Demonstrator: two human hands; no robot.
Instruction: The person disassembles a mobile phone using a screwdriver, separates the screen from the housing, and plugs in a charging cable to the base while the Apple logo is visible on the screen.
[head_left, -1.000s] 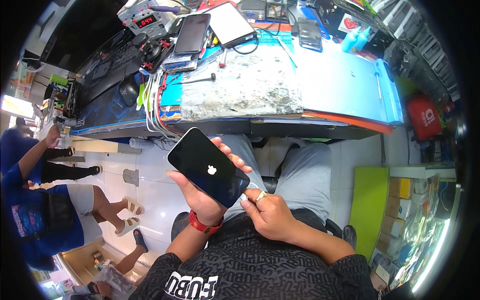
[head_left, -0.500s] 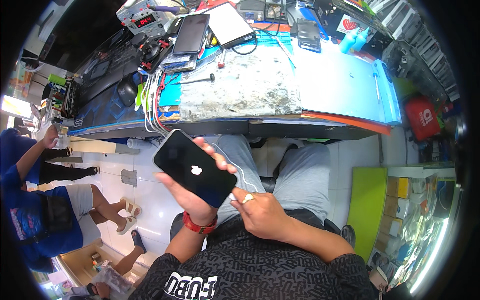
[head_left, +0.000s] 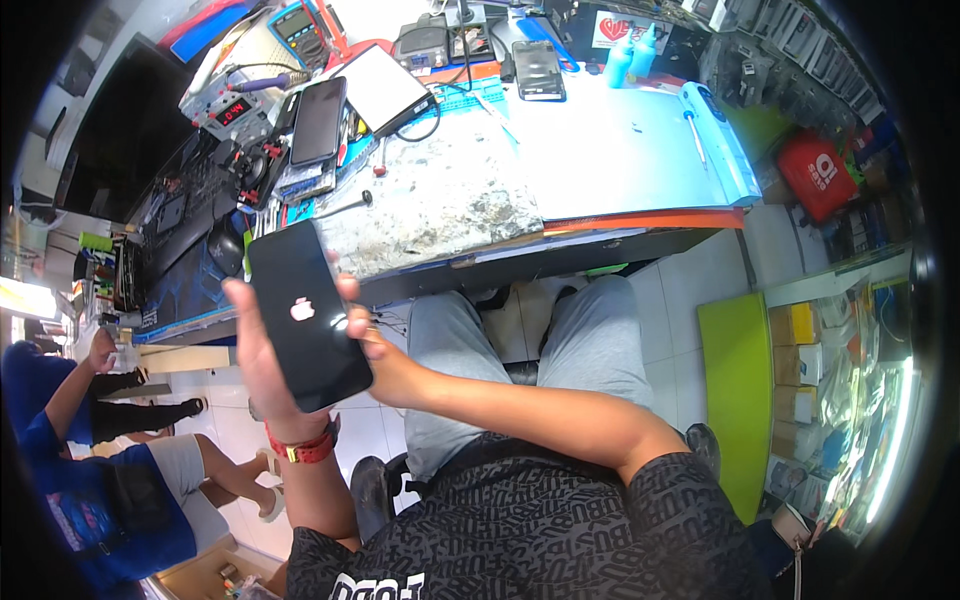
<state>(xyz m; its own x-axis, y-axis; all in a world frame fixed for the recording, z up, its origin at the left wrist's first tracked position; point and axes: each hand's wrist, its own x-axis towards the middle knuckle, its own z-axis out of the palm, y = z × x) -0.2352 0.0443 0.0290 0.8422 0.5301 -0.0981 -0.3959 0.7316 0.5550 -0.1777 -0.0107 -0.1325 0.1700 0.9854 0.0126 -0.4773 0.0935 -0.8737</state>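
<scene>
A black smartphone (head_left: 322,345) with a lit white logo on its screen is held tilted in my left hand (head_left: 262,360), thumb along its left side and fingertips round its right edge; a red watch band (head_left: 305,450) is on that wrist. My right hand (head_left: 395,372) is at the phone's lower right, partly behind it, with its fingers mostly hidden.
The cluttered workbench (head_left: 440,210) ahead holds a power supply (head_left: 215,120), phones (head_left: 318,122), a mouse (head_left: 225,245) and blue bottles (head_left: 620,62). A green-sided display cabinet (head_left: 730,400) stands right. Another person (head_left: 130,500) in blue is at left, with someone's dark-trousered legs (head_left: 140,410) beyond.
The phone and my left hand have moved left and are more upright. My right hand has moved left and up behind the phone, its fingers now hidden. The view has shifted.
</scene>
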